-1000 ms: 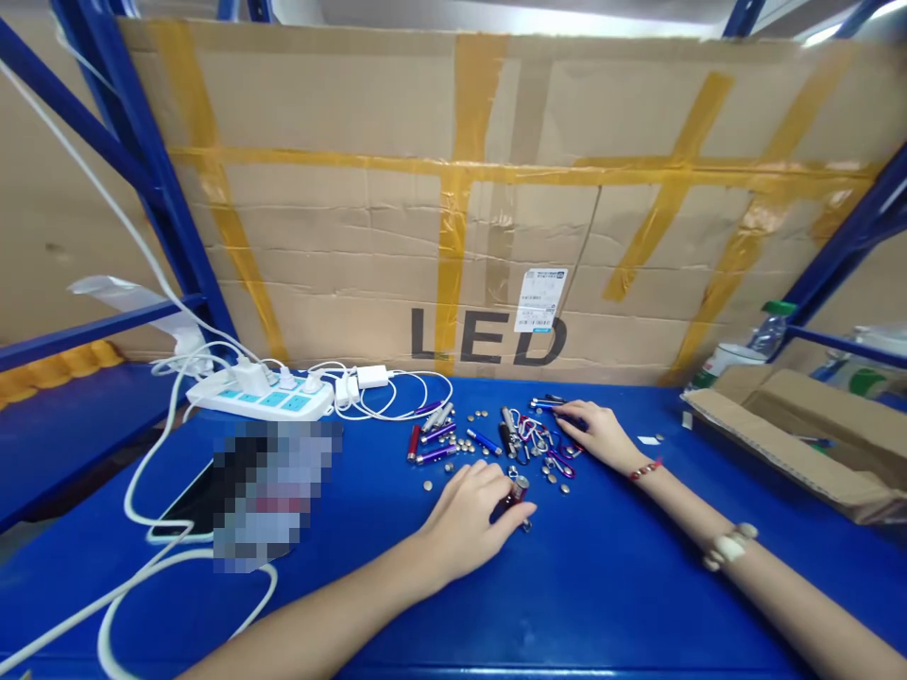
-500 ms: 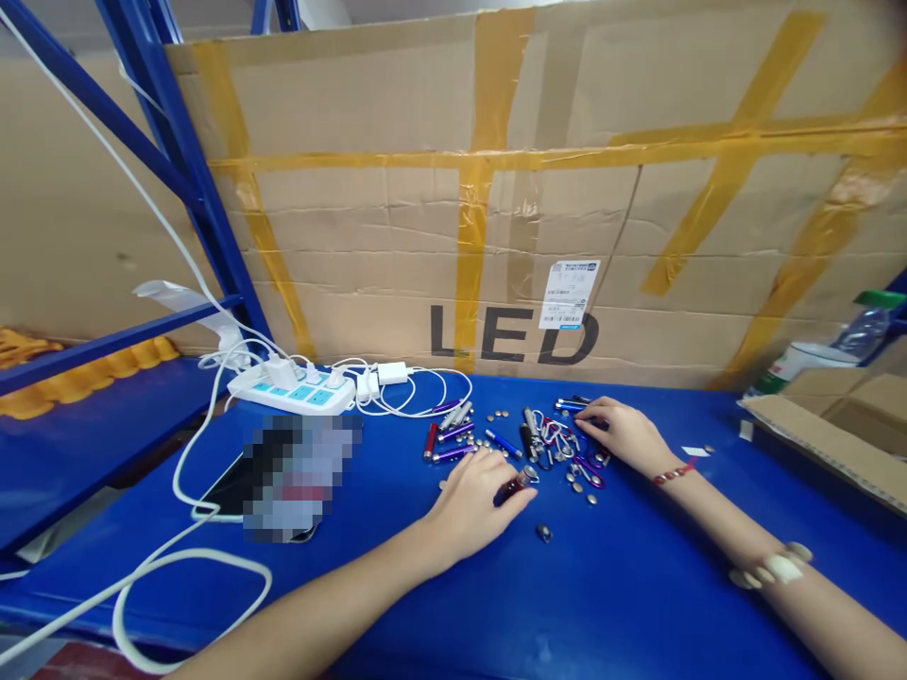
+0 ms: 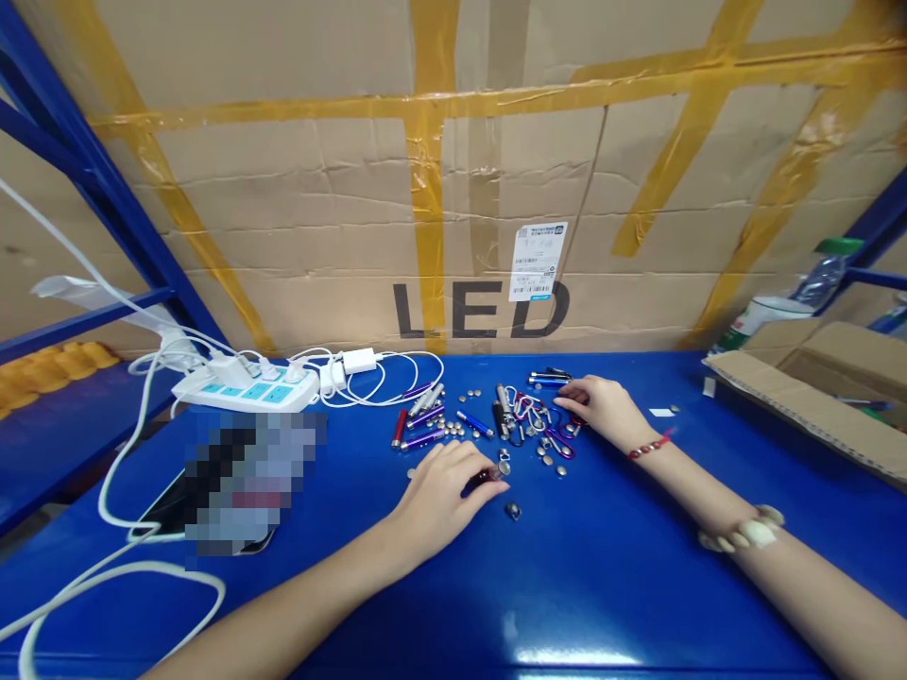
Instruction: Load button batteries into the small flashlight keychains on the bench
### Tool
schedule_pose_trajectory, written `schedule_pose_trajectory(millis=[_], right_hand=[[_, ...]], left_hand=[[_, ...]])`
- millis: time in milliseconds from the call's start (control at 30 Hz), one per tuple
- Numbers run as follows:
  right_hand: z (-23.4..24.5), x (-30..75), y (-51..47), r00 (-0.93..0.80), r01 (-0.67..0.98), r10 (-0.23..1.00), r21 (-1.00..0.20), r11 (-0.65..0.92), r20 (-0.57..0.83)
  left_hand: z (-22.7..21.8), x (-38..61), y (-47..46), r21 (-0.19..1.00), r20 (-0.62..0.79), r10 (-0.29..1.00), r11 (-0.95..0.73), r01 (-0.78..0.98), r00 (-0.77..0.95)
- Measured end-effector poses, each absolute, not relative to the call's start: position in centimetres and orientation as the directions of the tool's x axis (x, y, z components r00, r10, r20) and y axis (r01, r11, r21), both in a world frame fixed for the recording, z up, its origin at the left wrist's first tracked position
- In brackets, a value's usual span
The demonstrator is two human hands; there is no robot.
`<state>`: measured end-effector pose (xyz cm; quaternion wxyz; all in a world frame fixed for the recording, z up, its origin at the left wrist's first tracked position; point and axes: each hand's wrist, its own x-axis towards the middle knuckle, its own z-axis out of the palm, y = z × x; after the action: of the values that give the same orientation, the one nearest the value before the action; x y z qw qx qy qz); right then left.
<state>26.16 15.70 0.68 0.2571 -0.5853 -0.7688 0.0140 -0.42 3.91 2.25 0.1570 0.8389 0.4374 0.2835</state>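
Tube point(image 3: 480, 479) tipped flatter, metal piece point(image 3: 513, 511) farther off

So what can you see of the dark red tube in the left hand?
The tube is dark red and looks shiny, with a round, silvery-grey end pointing toward the right. The left hand holds it between thumb and fingers, over the blue table. Its other end is hidden.

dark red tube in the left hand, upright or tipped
Tipped: the dark red tube slants sideways in the left hand, its silvery end pointing right.
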Motion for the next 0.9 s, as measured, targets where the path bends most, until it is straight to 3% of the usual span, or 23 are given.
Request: schedule_pose_trajectory(millis=[267, 533, 733, 900], right_hand=[[0.4, 26.0, 15.5, -0.203, 0.864, 0.9, -0.363, 0.35, 0.385], [1.3, 25.0, 14.4, -0.204, 0.818, 0.835, -0.38, 0.432, 0.51], [3.3, 20.8, 10.7, -0.181, 0.642, 0.748, -0.499, 0.582, 0.639], [3.7, 17.3, 7.4, -0.207, 0.463, 0.765, -0.627, 0.626, 0.61]], left_hand=[[2.3, -0.5, 3.9, 0.532, 0.339, 0.84, -0.543, 0.65, 0.424], [2.4, -0.5, 3.6, 0.525, 0.346, 0.833, -0.554, 0.647, 0.433], [2.4, -0.6, 3.6, 0.486, 0.358, 0.823, -0.567, 0.665, 0.44], [2.1, -0.5, 3.7, 0.441, 0.359, 0.812, -0.582, 0.683, 0.461]])
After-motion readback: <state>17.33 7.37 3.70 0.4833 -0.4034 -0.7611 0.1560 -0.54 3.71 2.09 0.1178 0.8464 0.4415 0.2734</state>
